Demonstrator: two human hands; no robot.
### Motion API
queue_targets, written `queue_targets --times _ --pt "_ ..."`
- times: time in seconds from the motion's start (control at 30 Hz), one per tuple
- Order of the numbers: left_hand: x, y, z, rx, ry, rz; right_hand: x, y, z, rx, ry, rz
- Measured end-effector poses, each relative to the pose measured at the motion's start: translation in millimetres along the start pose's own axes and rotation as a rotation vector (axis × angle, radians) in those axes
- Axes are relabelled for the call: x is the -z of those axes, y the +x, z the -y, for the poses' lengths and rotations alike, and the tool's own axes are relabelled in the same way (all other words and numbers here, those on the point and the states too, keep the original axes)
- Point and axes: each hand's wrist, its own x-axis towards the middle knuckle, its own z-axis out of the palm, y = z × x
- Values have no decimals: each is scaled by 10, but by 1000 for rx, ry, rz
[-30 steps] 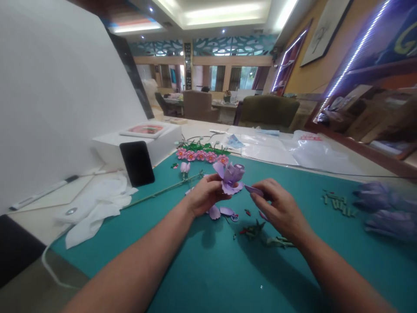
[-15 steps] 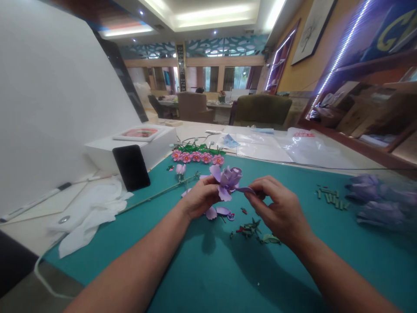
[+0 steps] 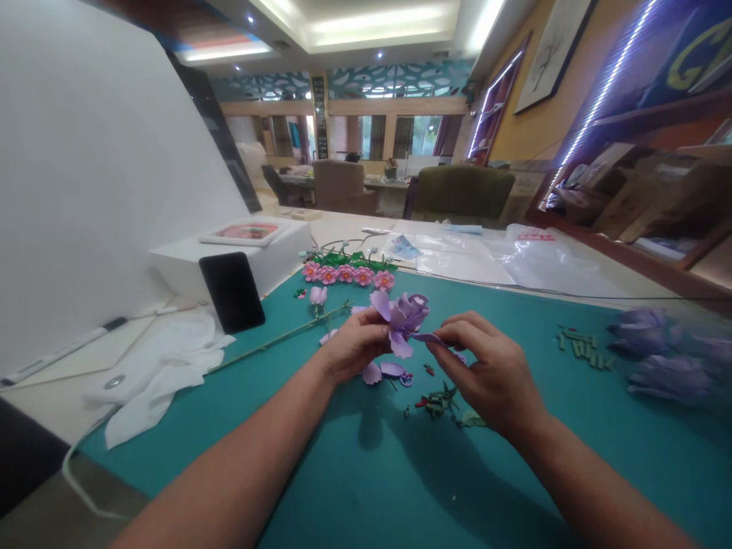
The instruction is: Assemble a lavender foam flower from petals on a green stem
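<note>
Above the middle of the green mat, my left hand is closed around the base of a purple toy flower with several spread petals. My right hand pinches a purple petal on the flower's right side; whether it is fastened there, I cannot tell. Loose purple petals lie on the mat just below the flower. Nearer me is a small heap of dark green pieces with some red ones. A green stem lies to the left, with a pale pink bud near its far end.
Pink flowers stand in a row at the mat's back edge. A black phone leans on a white box at left, beside crumpled white tissue. Green sticks and bagged purple pieces lie at right; plastic bags lie behind.
The flower and my right hand have shifted very slightly, with the petal now closer in against the bloom. Both hands keep their grip.
</note>
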Motion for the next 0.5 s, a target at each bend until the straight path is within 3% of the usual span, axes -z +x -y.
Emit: queue_targets --times 0.5 --pt "36 17 35 -17 -15 24 -17 -8 -3 73 -74 3"
